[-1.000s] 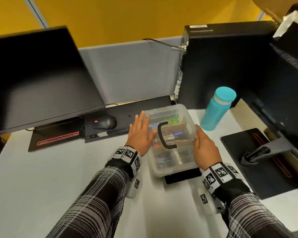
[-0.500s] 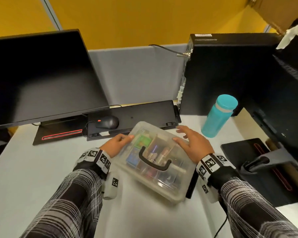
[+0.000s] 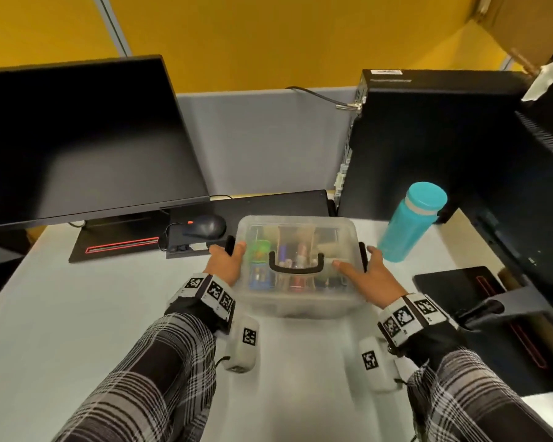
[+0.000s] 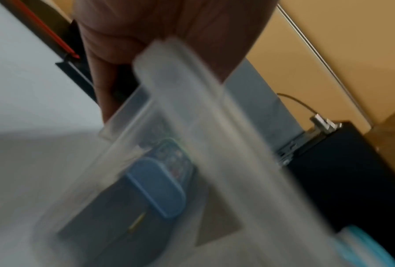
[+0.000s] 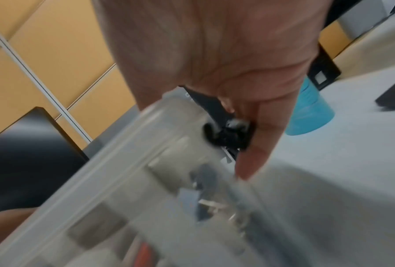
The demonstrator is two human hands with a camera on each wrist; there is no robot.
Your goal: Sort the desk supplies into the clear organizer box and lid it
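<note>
The clear organizer box [image 3: 296, 228] sits on the grey desk, lid on, black carry handle [image 3: 296, 269] lying flat on top. Coloured supplies show through the plastic, among them a blue case [image 4: 155, 186]. My left hand [image 3: 225, 263] grips the box's left end at its black latch [image 3: 230, 244], thumb on the lid. My right hand [image 3: 369, 275] grips the right end, thumb on the lid and fingers down beside the other latch [image 5: 228, 133]. Both wrist views are blurred; in them the box [image 4: 214, 144] [image 5: 123, 162] fills the space under each palm.
A dark monitor [image 3: 77, 138] stands at back left, with a mouse [image 3: 206, 225] and black keyboard [image 3: 268, 202] just behind the box. A black PC tower [image 3: 428, 138] and teal bottle [image 3: 409, 221] stand to the right, beside a second monitor's stand base [image 3: 460, 298].
The box has been turned from lengthwise, through a diagonal, to lie square across in front of me. Both hands shifted from the lid's long sides to the two latch ends.
</note>
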